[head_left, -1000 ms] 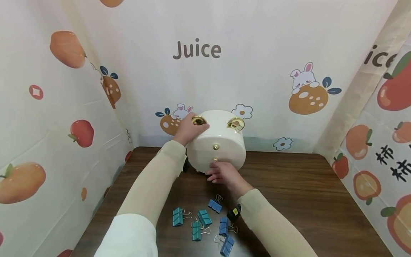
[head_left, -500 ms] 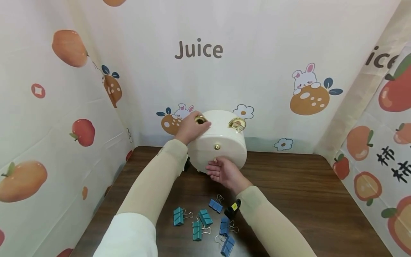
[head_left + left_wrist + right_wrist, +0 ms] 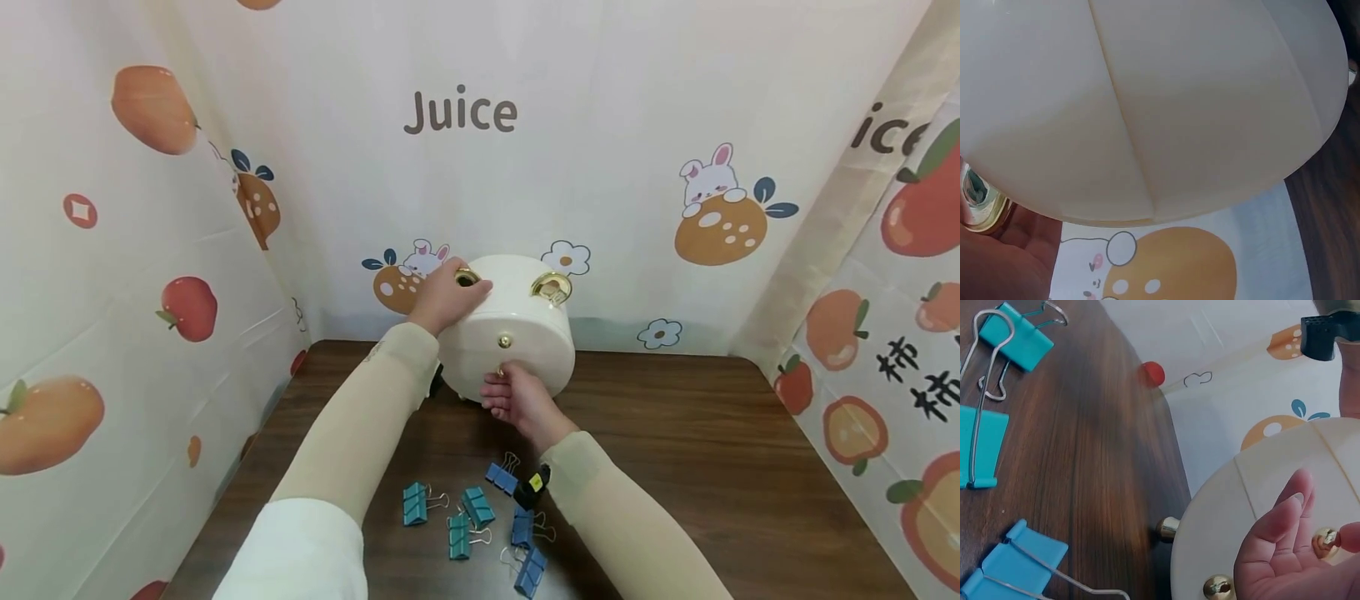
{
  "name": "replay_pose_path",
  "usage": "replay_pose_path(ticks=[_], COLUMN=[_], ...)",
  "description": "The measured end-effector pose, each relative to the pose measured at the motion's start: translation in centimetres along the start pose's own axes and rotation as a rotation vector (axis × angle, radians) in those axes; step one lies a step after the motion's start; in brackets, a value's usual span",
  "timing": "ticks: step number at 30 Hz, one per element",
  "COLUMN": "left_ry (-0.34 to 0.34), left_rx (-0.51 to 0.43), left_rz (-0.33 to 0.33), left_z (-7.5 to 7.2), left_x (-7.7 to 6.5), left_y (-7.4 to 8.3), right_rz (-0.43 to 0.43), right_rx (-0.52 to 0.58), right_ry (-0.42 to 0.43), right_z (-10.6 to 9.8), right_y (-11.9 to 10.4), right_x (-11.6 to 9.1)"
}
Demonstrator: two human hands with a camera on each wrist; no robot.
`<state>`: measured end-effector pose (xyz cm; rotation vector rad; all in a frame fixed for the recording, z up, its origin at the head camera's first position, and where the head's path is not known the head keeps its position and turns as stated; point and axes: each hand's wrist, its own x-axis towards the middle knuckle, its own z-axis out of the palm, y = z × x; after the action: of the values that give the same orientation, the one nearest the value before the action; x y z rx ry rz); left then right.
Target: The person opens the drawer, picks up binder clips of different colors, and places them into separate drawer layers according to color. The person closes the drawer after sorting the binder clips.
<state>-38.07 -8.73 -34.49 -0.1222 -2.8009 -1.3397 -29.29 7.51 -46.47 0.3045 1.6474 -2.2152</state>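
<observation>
At the back of the table stands a rounded white drawer box [image 3: 540, 354] with gold fittings on its top and front. My left hand [image 3: 444, 296] grips its top left, the fingers at one gold ring [image 3: 988, 212] and the thumb over the top. Low on the front, my right hand [image 3: 522, 398] pinches the lower gold knob [image 3: 1325, 542] with thumb and forefinger; the remaining fingers are curved below it. Above that hand an upper knob [image 3: 505, 341] shows, and a second gold ring [image 3: 552, 287] sits on the top right.
Several binder clips lie on the dark wooden table [image 3: 675, 467] in front of the box, teal ones [image 3: 415, 504] to the left and blue ones [image 3: 531, 573] to the right. My right forearm passes close beside the blue clips. A printed curtain [image 3: 615, 100] surrounds the back and sides.
My right hand has risen slightly and turned palm up, with thumb and forefinger now at the lower knob. The left hand keeps its hold, and the clips lie where they were.
</observation>
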Motion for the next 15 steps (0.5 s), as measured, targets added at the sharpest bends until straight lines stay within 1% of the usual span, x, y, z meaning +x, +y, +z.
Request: replay_pose_path(ticks=[7,15], left_ry=[0.012,0.017], left_rx=[0.019,0.015], left_rz=[0.0,-0.009], left_z=[0.32,0.31], left_x=[0.25,0.3], left_y=[0.17,0.02], right_rz=[-0.01,-0.002], right_rx=[0.001,0.011], right_ry=[0.008,0.021], right_z=[-0.14,0.07], right_y=[0.25,0.38], right_x=[0.39,0.06])
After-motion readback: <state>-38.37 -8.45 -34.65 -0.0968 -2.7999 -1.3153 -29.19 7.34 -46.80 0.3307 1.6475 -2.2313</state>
